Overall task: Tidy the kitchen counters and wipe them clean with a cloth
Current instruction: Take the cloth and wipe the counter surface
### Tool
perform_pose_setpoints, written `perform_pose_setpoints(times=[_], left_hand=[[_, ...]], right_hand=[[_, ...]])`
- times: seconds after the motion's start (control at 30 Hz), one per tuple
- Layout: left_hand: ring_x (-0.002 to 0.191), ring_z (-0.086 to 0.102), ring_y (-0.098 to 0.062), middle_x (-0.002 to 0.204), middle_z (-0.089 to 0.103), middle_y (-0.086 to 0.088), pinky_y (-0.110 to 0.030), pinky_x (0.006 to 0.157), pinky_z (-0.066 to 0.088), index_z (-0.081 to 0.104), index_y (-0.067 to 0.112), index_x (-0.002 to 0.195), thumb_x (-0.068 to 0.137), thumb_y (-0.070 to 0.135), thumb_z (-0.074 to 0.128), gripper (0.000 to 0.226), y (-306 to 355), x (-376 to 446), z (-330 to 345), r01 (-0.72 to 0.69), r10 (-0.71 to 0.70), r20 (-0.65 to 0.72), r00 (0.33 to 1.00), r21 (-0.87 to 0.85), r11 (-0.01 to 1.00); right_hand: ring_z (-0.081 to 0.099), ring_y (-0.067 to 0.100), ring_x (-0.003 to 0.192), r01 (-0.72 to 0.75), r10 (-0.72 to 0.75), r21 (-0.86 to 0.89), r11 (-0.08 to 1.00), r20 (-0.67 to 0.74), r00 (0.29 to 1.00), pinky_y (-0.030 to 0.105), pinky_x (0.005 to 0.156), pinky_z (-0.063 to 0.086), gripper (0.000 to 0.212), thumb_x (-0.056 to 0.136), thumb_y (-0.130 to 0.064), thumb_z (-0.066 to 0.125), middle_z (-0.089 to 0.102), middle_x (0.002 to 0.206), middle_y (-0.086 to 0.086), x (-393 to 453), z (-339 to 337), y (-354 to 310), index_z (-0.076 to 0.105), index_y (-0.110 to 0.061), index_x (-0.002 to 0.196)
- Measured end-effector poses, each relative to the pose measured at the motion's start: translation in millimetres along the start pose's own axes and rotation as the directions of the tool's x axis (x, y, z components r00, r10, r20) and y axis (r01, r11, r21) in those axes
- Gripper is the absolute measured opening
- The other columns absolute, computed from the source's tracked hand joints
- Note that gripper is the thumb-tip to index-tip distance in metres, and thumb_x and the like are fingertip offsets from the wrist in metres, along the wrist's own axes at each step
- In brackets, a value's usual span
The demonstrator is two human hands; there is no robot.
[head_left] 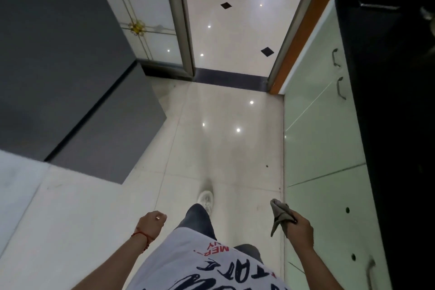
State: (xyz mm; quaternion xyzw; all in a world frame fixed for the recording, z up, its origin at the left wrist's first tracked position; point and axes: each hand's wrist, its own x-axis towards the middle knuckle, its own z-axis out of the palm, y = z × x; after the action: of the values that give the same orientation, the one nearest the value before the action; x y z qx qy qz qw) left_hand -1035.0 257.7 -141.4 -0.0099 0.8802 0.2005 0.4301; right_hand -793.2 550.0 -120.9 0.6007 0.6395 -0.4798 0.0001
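Note:
I look down at a glossy tiled floor while standing between two units. My right hand (pixel 300 231) grips a crumpled grey cloth (pixel 280 215) at waist height, close to the pale green cabinet fronts. My left hand (pixel 151 222) hangs at my side with its fingers curled and holds nothing. A black counter (pixel 386 101) runs along the right edge of the view, above the cabinets. Its surface is dark and mostly out of view.
A tall dark grey appliance (pixel 58 66) stands at the left. An open doorway (pixel 235 30) with a dark threshold lies ahead and leads to another tiled room. Green cabinet doors (pixel 320 125) with metal handles line the right side. My white shoe (pixel 206 198) is on the floor.

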Motion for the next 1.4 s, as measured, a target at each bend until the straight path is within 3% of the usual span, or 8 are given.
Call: perform_pose_setpoints(times=[0.43, 0.63, 0.77, 0.87, 1.0, 1.13, 1.23, 1.4], left_hand=[[0.097, 0.063, -0.03, 0.103, 0.07, -0.015, -0.04, 0.091, 0.051, 0.066, 0.007, 0.099, 0.088, 0.025, 0.049, 0.027, 269, 162, -78, -0.254, 0.244, 0.078, 0.967, 0.148, 0.956], [0.1, 0.062, -0.029, 0.108, 0.068, -0.015, -0.035, 0.09, 0.05, 0.065, 0.005, 0.104, 0.091, 0.025, 0.047, 0.03, 367, 195, -62, -0.306, 0.281, 0.126, 0.951, 0.277, 0.911], [0.102, 0.061, -0.028, 0.11, 0.068, -0.014, -0.033, 0.089, 0.048, 0.063, 0.006, 0.108, 0.092, 0.025, 0.045, 0.03, 444, 203, -53, -0.403, 0.364, 0.174, 0.915, 0.352, 0.845], [0.102, 0.06, -0.027, 0.113, 0.066, -0.014, -0.032, 0.09, 0.048, 0.061, 0.007, 0.112, 0.093, 0.026, 0.046, 0.032, 508, 208, -42, -0.508, 0.454, 0.228, 0.861, 0.381, 0.773], [0.102, 0.061, -0.025, 0.115, 0.066, -0.014, -0.03, 0.089, 0.048, 0.059, 0.007, 0.115, 0.093, 0.027, 0.047, 0.032, 594, 207, -14, -0.667, 0.559, 0.363, 0.745, 0.414, 0.619], [0.101, 0.062, -0.023, 0.116, 0.066, -0.011, -0.028, 0.089, 0.048, 0.06, 0.01, 0.115, 0.093, 0.025, 0.049, 0.029, 681, 203, 20, -0.827, 0.668, 0.491, 0.559, 0.392, 0.404], [0.102, 0.062, -0.022, 0.118, 0.065, -0.007, -0.026, 0.089, 0.046, 0.062, 0.011, 0.114, 0.092, 0.027, 0.05, 0.031, 747, 193, 44, -0.921, 0.714, 0.588, 0.381, 0.309, 0.237], [0.099, 0.065, -0.018, 0.11, 0.068, -0.006, -0.019, 0.083, 0.045, 0.065, 0.01, 0.108, 0.079, 0.053, 0.03, 0.062, 840, 172, 81, -0.995, 0.719, 0.69, 0.077, 0.101, 0.01]], right_hand=[[0.061, 0.017, 0.088, -0.167, 0.176, 0.098, 0.981, -0.091, 0.98, 0.016, 0.065, 0.042, 0.031, 0.084, -0.017, 0.058, 0.072, 0.109, -0.001, 103, 1, -102, 0.067, -0.047, 0.091], [0.059, 0.005, 0.095, -0.158, 0.179, 0.189, 0.969, -0.099, 0.979, 0.006, 0.068, 0.037, 0.027, 0.084, -0.019, 0.059, 0.071, 0.109, -0.011, 182, -35, -159, 0.071, -0.04, 0.098], [0.059, 0.004, 0.104, -0.062, 0.102, 0.283, 0.957, -0.129, 0.986, 0.011, 0.073, 0.04, 0.031, 0.085, -0.014, 0.057, 0.068, 0.107, -0.017, 224, -66, -213, 0.069, -0.041, 0.093], [0.057, 0.0, 0.099, -0.018, 0.089, 0.347, 0.938, -0.191, 0.977, 0.011, 0.083, 0.04, 0.034, 0.085, -0.011, 0.058, 0.066, 0.091, -0.032, 249, -91, -252, 0.067, -0.044, 0.091], [0.065, -0.007, 0.093, 0.06, 0.117, 0.553, 0.831, -0.279, 0.953, 0.007, 0.08, 0.047, 0.051, 0.083, 0.007, 0.054, 0.069, 0.083, -0.034, 271, -123, -286, 0.069, -0.041, 0.085], [0.058, -0.003, 0.053, 0.092, 0.203, 0.634, 0.768, -0.378, 0.903, 0.007, 0.051, 0.043, 0.049, 0.079, 0.018, 0.046, 0.066, 0.056, -0.02, 286, -156, -307, 0.068, -0.026, 0.083], [0.034, 0.001, 0.036, 0.105, 0.353, 0.711, 0.695, -0.465, 0.812, 0.013, 0.037, 0.03, 0.042, 0.077, 0.022, 0.043, 0.051, 0.038, -0.008, 300, -177, -312, 0.064, -0.014, 0.079], [0.05, 0.001, 0.045, 0.219, 0.536, 0.766, 0.604, -0.594, 0.599, 0.013, 0.044, 0.042, 0.046, 0.077, 0.019, 0.048, 0.063, 0.051, -0.008, 319, -214, -330, 0.067, -0.016, 0.101]])
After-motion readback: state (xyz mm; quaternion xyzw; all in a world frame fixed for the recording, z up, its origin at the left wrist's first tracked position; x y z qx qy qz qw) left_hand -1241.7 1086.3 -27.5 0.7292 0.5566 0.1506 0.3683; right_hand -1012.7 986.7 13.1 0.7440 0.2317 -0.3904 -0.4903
